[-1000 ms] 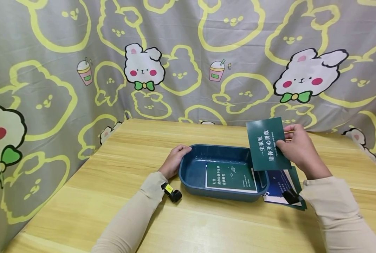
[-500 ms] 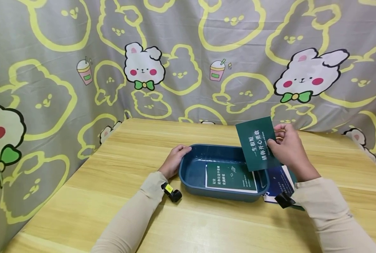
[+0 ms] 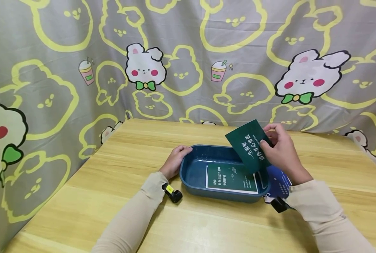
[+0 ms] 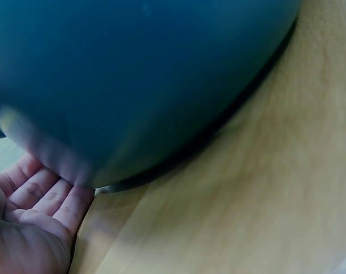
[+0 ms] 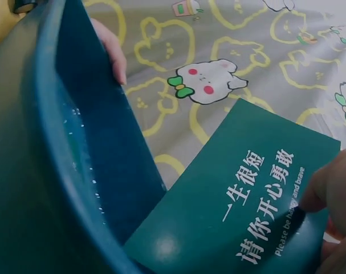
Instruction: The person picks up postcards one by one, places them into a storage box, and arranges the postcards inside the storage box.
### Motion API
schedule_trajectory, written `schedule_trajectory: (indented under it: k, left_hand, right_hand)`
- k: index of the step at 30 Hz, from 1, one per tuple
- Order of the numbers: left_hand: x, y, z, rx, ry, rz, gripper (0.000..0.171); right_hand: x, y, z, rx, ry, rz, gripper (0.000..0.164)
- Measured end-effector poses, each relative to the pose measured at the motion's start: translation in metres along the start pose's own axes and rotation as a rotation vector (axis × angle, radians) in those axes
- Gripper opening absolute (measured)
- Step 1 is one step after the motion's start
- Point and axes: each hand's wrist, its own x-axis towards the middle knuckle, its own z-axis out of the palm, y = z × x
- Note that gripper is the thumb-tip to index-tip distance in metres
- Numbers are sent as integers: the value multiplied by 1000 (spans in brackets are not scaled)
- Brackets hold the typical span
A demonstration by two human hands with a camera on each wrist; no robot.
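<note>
In the head view my right hand [image 3: 279, 147] pinches a dark green card [image 3: 248, 147] printed with white lettering, thumb on its face. The card tilts over the right end of a blue plastic basin [image 3: 191, 182], its lower corner inside the rim. The right wrist view shows this card [image 5: 241, 188] close up. My left hand [image 3: 175, 162] grips the basin's left end, thumb at the rim; in the left wrist view its fingers [image 4: 44, 194] lie against the outer wall. Inside the basin lies another green card [image 3: 229, 177] with a white edge beneath it.
A dark blue card [image 3: 278, 182] lies on the wooden table [image 3: 200, 225] just right of the basin, partly hidden by my right wrist. Behind the table hangs a grey curtain [image 3: 188, 102] with rabbit patterns. Black wrist cameras [image 3: 173, 194] stick out from both sleeves.
My right hand has moved left with the green card, which has tilted further and come down over the basin. My left hand and the basin stay in place.
</note>
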Motion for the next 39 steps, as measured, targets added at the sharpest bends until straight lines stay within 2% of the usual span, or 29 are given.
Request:
schedule_trajectory:
  k: [11,22,30,39]
  left_hand:
    - [1,-1,0,3,-7,6,16]
    - [2,-2,1,2,-2,15,15]
    - [2,-1,-1,5,8,-4,16]
    - [3,-1,0,-6,0,-4,15]
  right_hand:
    - [-2,0,12,-19,-12,-181,28]
    - [-3,-4,23,-70,-19,-300,30]
    - [-4,-5,31,-84,-138,-346,32]
    - [-7,-6,39,-103,-267,-320,32]
